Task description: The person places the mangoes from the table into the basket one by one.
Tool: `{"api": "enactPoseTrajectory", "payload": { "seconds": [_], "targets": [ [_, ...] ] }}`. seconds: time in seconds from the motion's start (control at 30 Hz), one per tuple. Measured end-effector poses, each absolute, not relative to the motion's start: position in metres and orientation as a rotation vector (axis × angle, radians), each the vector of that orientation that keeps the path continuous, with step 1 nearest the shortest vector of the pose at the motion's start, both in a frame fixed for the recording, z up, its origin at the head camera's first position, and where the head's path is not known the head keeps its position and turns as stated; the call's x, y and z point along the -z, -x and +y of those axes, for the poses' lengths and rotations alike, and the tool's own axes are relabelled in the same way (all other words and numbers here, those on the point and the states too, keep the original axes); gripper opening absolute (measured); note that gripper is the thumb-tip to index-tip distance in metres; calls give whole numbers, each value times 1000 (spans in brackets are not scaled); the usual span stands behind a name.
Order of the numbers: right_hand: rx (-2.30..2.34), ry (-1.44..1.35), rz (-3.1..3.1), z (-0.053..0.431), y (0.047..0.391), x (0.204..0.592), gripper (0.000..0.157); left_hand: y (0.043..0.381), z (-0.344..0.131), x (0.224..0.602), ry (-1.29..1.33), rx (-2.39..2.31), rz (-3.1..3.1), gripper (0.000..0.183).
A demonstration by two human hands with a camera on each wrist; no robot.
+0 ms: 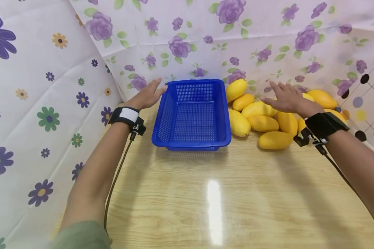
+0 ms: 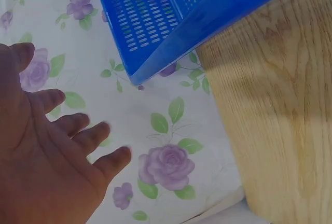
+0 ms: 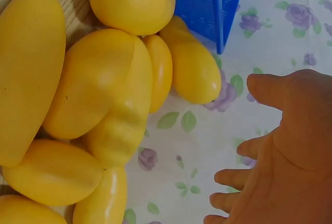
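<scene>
A blue perforated plastic basket (image 1: 194, 121) sits on the wooden table, with nothing inside it. My left hand (image 1: 146, 95) hovers beside its far left corner, fingers extended, holding nothing; the left wrist view shows a gap between that hand (image 2: 52, 146) and the basket (image 2: 150, 32). To the right of the basket lies a pile of yellow mangoes (image 1: 263, 123). Above the back of this pile I hold my right hand (image 1: 286, 97) with fingers spread and no fruit in it. In the right wrist view, the mangoes (image 3: 98, 84) lie apart from the hand (image 3: 285, 156).
A white flowered sheet (image 1: 199, 41) hangs behind the table, and another (image 1: 50, 103) covers the left side. Tiles with coloured dots (image 1: 366, 107) show at the far right. The wooden tabletop (image 1: 180, 197) extends in front of the basket, with a bright light reflection on it.
</scene>
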State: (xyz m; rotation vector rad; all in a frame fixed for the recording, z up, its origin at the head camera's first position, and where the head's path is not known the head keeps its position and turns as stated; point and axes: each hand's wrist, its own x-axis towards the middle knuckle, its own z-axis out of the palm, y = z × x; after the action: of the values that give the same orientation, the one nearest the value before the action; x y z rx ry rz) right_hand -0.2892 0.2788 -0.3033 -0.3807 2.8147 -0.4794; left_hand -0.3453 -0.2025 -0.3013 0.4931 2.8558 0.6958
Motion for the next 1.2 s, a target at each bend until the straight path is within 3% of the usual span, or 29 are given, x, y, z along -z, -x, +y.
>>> {"api": "enactPoseTrajectory", "payload": {
  "seconds": [0.47, 0.8, 1.2],
  "targets": [
    [723, 469, 2704, 252, 287, 313, 94, 340, -231, 314, -369, -932, 2668, 77],
    [901, 464, 2765, 237, 278, 333, 73, 330, -244, 338, -235, -1442, 2395, 80],
    [1295, 441, 2836, 217, 270, 392, 58, 316, -240, 399, -216, -1896, 1972, 71]
  ]
}}
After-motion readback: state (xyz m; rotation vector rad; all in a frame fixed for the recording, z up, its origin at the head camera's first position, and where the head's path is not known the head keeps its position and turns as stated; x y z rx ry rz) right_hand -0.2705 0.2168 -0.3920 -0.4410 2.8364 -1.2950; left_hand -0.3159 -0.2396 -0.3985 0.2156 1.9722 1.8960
